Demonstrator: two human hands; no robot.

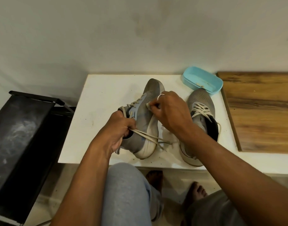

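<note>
Grey trousers (123, 190) cover the seated person's knees at the bottom of the view, with two bare feet (197, 191) on the floor just beyond them. Both forearms reach forward over a white surface (99, 98). The left grip (118, 131) is clamped on the collar of a grey sneaker (145, 115), fingers curled into the heel opening and pinning the loose laces (149, 138), whose ends trail to the right across the white sole. That sneaker sits in the middle of the surface, tipped onto its side with the toe pointing away and the sole turned to the right. The right grip (171, 111), a ring (161, 95) on one finger, is closed on a small white wad (148, 105), fingertips pressing it to the sneaker's side near the sole edge; what the wad is made of cannot be told. Just right of it, partly under the right forearm, the second sneaker (202, 98) stands upright, laced, toe pointing away. A black rack (22, 128) stands left of the surface and a wooden board (262, 108) lies along its right side. Farther back, a pale blue tub (203, 80) rests at the rear right corner, close to the second sneaker's toe, against a plain wall (123, 38).
</note>
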